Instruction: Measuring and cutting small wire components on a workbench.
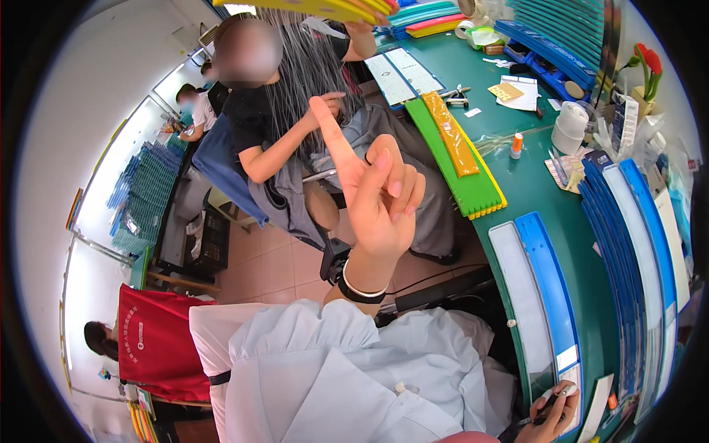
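Note:
My left hand (380, 192) is raised in the middle of the view, index finger stretched out toward the upper left and the other fingers loosely curled. Nothing is in it. A pale bracelet, a dark band and a small black device (334, 260) sit at its wrist. At the lower right, my right hand (552, 417) is closed around a dark pen (544, 406) with a whitish end. That hand rests over the near end of a long blue-and-white panel (548, 288), which lies along the table edge beside a pale grey strip; the pen tip is hidden.
A person (251, 118) sits opposite, one hand on a yellow board (317, 7). The green table (517, 181) holds a green-and-yellow stack (450, 162), an orange-capped glue bottle (516, 145), a white roll (570, 127) and stacked blue panels (613, 273). A red-covered chair (159, 340) stands left.

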Demonstrator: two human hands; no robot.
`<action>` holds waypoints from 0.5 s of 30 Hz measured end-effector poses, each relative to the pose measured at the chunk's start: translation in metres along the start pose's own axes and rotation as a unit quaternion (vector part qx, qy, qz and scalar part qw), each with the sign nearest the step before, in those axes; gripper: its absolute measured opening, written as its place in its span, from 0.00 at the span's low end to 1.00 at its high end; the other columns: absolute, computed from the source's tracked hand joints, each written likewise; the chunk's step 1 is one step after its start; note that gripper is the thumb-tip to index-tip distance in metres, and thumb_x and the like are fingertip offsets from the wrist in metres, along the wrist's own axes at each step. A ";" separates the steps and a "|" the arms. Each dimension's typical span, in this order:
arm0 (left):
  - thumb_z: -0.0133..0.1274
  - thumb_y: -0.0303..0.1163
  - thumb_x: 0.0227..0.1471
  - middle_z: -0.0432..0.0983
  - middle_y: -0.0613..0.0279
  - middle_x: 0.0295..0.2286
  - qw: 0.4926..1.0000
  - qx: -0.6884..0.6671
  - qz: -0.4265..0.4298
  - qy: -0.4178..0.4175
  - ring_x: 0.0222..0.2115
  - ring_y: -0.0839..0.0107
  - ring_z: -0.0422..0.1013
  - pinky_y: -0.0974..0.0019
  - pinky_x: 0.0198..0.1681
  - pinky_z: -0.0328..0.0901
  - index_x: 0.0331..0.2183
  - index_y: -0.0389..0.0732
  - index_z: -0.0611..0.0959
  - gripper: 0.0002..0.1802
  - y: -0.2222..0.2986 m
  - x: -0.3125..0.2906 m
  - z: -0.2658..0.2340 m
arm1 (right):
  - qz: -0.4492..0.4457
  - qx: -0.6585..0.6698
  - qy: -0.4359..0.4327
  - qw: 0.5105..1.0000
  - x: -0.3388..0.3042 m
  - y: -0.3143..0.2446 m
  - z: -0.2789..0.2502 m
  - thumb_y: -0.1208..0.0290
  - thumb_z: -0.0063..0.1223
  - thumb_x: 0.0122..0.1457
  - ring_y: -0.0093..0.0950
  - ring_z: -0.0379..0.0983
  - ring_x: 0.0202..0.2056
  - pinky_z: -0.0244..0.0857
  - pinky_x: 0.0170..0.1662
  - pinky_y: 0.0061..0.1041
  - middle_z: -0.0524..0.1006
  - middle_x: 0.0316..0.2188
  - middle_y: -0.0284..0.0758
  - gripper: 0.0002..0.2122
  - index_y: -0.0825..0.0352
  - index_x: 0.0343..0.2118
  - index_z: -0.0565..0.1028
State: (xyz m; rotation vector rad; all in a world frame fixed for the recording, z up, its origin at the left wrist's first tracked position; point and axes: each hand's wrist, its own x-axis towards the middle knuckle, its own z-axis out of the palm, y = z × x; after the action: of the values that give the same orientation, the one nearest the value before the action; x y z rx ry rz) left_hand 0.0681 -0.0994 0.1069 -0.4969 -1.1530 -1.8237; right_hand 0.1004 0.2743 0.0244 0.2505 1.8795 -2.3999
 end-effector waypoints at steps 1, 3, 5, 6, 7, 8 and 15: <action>0.42 0.25 0.66 0.61 0.67 0.23 1.000 -0.007 -0.001 0.008 0.12 0.83 0.51 0.76 0.15 0.53 0.70 0.67 0.31 0.49 -0.002 0.001 0.002 | -0.001 0.000 0.001 1.000 0.000 0.000 -0.001 0.64 0.51 0.70 0.16 0.55 0.18 0.53 0.24 0.18 0.68 0.20 0.27 0.11 0.65 0.33 0.75; 0.42 0.24 0.66 0.61 0.68 0.23 1.000 -0.007 -0.019 0.011 0.12 0.84 0.51 0.77 0.16 0.53 0.70 0.66 0.31 0.49 -0.002 -0.004 0.007 | 0.004 -0.006 0.001 1.000 0.000 -0.001 -0.002 0.64 0.50 0.71 0.16 0.56 0.19 0.54 0.25 0.18 0.68 0.20 0.27 0.10 0.65 0.34 0.75; 0.43 0.23 0.65 0.61 0.68 0.23 0.999 -0.003 -0.036 0.013 0.12 0.84 0.51 0.77 0.16 0.53 0.70 0.66 0.31 0.50 -0.001 -0.005 0.011 | 0.001 0.000 -0.005 1.000 -0.001 0.001 -0.005 0.65 0.50 0.71 0.16 0.56 0.19 0.54 0.25 0.18 0.69 0.21 0.27 0.10 0.65 0.34 0.75; 0.42 0.23 0.65 0.60 0.69 0.22 0.998 0.004 -0.055 0.011 0.12 0.84 0.51 0.77 0.16 0.53 0.70 0.66 0.31 0.50 -0.001 -0.005 0.010 | -0.002 0.005 -0.011 1.000 -0.001 0.001 -0.007 0.66 0.49 0.71 0.16 0.56 0.19 0.54 0.25 0.18 0.69 0.22 0.27 0.09 0.65 0.35 0.75; 0.42 0.22 0.64 0.60 0.69 0.22 0.997 0.010 -0.075 0.009 0.13 0.85 0.51 0.77 0.16 0.53 0.70 0.66 0.31 0.50 -0.002 -0.005 0.011 | -0.002 0.006 -0.010 1.000 -0.001 0.002 -0.008 0.66 0.49 0.71 0.16 0.56 0.19 0.54 0.25 0.18 0.69 0.22 0.27 0.09 0.65 0.35 0.75; 0.42 0.22 0.64 0.60 0.69 0.22 0.997 0.009 -0.076 0.008 0.13 0.85 0.51 0.77 0.16 0.53 0.70 0.66 0.31 0.50 -0.002 -0.005 0.011 | -0.002 0.019 -0.020 1.000 0.000 0.003 -0.009 0.67 0.49 0.71 0.16 0.57 0.20 0.54 0.25 0.18 0.70 0.23 0.28 0.08 0.65 0.35 0.74; 0.46 0.30 0.65 0.58 0.71 0.18 0.986 0.027 -0.164 -0.024 0.11 0.85 0.51 0.77 0.15 0.50 0.71 0.48 0.44 0.41 -0.012 -0.001 0.009 | 0.007 0.028 -0.022 0.999 0.004 0.003 -0.002 0.69 0.48 0.71 0.16 0.58 0.20 0.53 0.23 0.18 0.70 0.24 0.28 0.08 0.65 0.36 0.74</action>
State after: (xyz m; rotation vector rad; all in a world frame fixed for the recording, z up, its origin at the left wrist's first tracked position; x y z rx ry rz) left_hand 0.0571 -0.0895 0.1044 -0.3361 -1.3763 -2.0614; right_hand 0.0967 0.2759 0.0200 0.2132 1.7896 -2.4304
